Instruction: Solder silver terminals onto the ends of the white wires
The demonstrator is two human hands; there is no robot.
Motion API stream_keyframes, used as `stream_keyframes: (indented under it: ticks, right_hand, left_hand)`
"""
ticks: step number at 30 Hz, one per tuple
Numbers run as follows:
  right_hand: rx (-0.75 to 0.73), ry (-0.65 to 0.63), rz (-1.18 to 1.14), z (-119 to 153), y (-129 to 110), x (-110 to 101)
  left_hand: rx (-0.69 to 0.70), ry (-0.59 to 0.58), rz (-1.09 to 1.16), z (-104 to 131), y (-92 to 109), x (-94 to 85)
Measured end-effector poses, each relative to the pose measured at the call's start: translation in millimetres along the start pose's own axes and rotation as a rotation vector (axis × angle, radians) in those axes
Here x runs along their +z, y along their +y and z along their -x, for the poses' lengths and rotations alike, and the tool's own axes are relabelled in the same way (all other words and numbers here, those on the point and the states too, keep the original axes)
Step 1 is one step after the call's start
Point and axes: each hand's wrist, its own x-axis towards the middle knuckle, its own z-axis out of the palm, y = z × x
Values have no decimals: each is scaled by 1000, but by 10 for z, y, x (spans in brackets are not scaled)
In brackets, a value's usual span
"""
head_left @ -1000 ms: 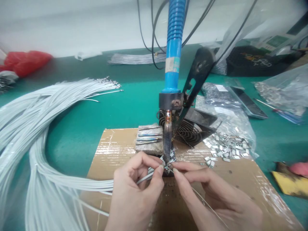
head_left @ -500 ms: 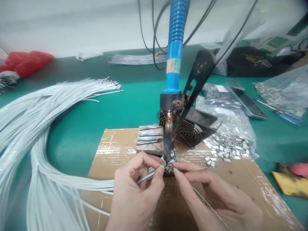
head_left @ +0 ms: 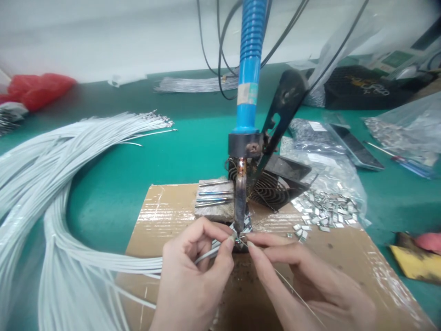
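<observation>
A blue-handled soldering iron (head_left: 247, 108) is clamped upright, tip down, between my hands. My left hand (head_left: 198, 278) is closed in a pinch on white cables (head_left: 211, 252), their ends by the tip. My right hand (head_left: 306, 271) pinches a thin solder wire (head_left: 299, 296) that runs back under the palm toward the lower right. A tiny shiny metal part (head_left: 241, 239) lies between the fingertips, under the tip; fingers partly hide it, and I cannot tell which hand supports it.
A large bundle of white cables (head_left: 58, 184) spreads at left. Behind my hands sit a grey block (head_left: 213, 211) with metal rods and a black fan (head_left: 275, 188). Small metal connectors (head_left: 324, 211) lie on the cardboard (head_left: 161, 207) at right, near a yellow sponge (head_left: 416, 262).
Both hands have shifted very slightly left along with the whole view. Their grips look the same, and the fingertips stay at the iron's tip.
</observation>
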Motion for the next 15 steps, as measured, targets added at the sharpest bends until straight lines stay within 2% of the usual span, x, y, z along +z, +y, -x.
stream_keyframes:
  ticks: [3,6,10,15]
  right_hand:
    - [-12,48,21,-10,-13,23]
    - [11,91,44,-9,-43,57]
    - [108,131,14,41,-88,91]
    - [179,100,-15,113,-82,56]
  left_hand:
    - [-36,42,48,5,29,32]
    - [-48,-11,45,-1,18,27]
    - [-67,-21,48,11,-48,-28]
    - [-126,-109,67,82,-154,-102]
